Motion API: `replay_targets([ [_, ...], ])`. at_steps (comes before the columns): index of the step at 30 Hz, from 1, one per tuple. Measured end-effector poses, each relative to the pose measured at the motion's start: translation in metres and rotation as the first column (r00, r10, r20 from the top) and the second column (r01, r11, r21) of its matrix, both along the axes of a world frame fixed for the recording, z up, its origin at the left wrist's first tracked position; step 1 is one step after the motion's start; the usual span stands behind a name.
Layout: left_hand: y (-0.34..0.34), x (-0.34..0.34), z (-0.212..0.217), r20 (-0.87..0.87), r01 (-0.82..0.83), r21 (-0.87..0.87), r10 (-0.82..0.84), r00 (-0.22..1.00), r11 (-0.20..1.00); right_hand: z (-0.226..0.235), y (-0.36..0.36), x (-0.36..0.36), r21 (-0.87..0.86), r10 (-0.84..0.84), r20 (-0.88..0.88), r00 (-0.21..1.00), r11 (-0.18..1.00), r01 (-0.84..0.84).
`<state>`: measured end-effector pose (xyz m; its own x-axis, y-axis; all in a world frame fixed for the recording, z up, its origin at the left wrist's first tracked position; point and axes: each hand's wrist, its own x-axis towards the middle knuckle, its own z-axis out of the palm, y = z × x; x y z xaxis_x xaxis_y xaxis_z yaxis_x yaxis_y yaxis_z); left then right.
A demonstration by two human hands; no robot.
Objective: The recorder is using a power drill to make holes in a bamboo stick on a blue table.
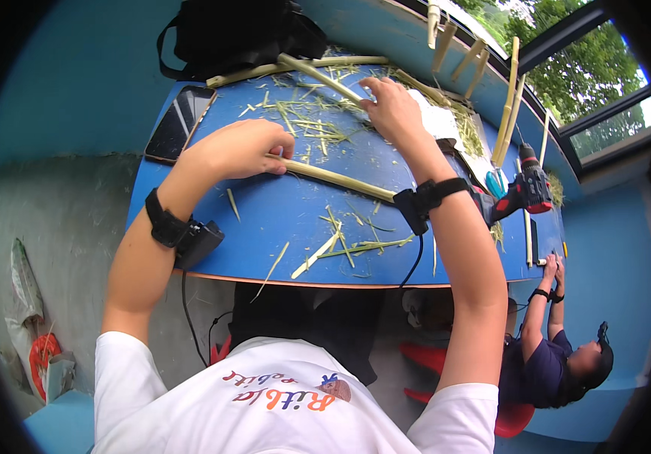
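Observation:
My left hand is closed, its thumb and fingers pinching the left end of a pale green bamboo stick. That stick runs right above the blue table, and its far end passes behind my right wrist. Further up, my right hand reaches over the table, fingers curled at the near end of a second bamboo stick. This one slants away toward the back, crossing another bamboo stick there. Green shavings lie scattered between and around my hands. Black straps with small boxes circle both my wrists.
A phone lies at the blue table's left edge, a black bag behind. To the right stand a cordless drill and blue-handled scissors. Bamboo pieces lean by the window. Another person works at the far right.

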<state>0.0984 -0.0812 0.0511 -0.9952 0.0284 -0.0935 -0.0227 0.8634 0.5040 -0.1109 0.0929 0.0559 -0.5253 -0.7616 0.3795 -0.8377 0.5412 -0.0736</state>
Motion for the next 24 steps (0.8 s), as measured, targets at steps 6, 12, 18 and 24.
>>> replay_targets([
  [6,-0.005,0.009,0.005,-0.038,0.05,-0.059,-0.052,0.998,0.997,-0.008,0.077,0.036,0.115,0.012,0.045,0.999,0.993,-0.017],
  [12,-0.019,0.047,0.007,-0.101,0.056,-0.03,-0.059,0.993,0.998,-0.026,0.083,0.035,0.094,-0.07,0.103,0.992,0.994,0.061],
  [18,-0.012,0.067,0.005,-0.212,0.069,-0.021,-0.071,0.975,0.997,-0.04,0.069,0.01,0.173,-0.054,-0.085,0.995,0.982,0.068],
  [24,-0.019,0.067,-0.008,-0.243,0.034,-0.003,-0.034,0.969,0.999,-0.035,0.094,0.044,-0.038,0.011,-0.251,0.968,0.999,-0.021],
])
